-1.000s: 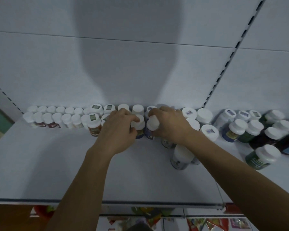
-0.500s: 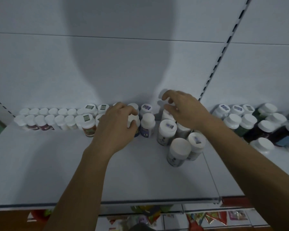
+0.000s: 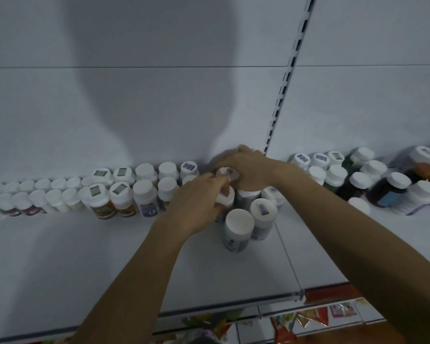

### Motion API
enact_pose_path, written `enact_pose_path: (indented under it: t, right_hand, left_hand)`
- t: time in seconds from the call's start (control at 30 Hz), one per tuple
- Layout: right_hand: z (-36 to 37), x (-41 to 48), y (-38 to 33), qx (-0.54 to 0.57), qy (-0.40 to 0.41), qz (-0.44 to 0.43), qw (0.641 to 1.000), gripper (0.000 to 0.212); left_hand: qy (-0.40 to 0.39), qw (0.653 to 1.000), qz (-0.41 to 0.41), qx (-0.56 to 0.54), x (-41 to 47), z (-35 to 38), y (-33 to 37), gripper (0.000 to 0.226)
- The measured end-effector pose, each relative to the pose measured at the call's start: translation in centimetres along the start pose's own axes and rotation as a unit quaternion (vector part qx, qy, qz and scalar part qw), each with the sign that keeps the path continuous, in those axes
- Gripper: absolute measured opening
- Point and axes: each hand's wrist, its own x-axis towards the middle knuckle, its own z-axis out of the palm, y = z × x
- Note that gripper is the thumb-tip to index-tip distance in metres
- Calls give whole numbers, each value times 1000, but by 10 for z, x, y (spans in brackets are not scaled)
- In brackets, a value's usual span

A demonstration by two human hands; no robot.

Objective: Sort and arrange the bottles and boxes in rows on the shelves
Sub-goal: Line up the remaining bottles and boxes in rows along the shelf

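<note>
White shelf (image 3: 85, 256) carries two rows of white-capped bottles (image 3: 144, 192) along its back. My right hand (image 3: 248, 170) cups a bottle near the upright, grip closed over it; my left hand (image 3: 196, 202) pinches a bottle cap (image 3: 225, 197) beside it.

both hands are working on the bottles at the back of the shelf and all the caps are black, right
Not quite: the head view shows white caps, not black. Both the left hand and right hand are working on the bottles at the back of the shelf.
</note>
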Motion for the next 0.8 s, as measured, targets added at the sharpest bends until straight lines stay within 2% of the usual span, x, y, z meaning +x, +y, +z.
enact_pose_path:
  t: [0.07,0.13,0.23,0.3,0.5,0.63,0.8]
  right_hand:
    - [-6,-7,3,38,35,8,999,58]
    - [-15,-17,9,88,94,20,991,58]
    - [-32,-42,22,138,171,20,975,55]
    - [-45,-68,37,158,224,32,961,54]
    - [-67,-170,109,166,388,116,899,57]
    - [-72,-239,162,170,439,172,865,58]
    - [-61,-323,237,176,444,221,850,58]
  left_hand:
    - [-9,1000,-5,-6,-2,-5,0,28]
    - [-7,998,-23,-62,-5,-19,-1,27]
    - [42,985,-47,-160,-10,-48,2,25]
    - [74,980,-50,-180,-9,-65,12,25]
    - [146,970,17,-194,22,-69,83,30]
    - [151,961,50,-224,59,-40,147,33]
    - [125,965,71,-221,115,7,237,42]
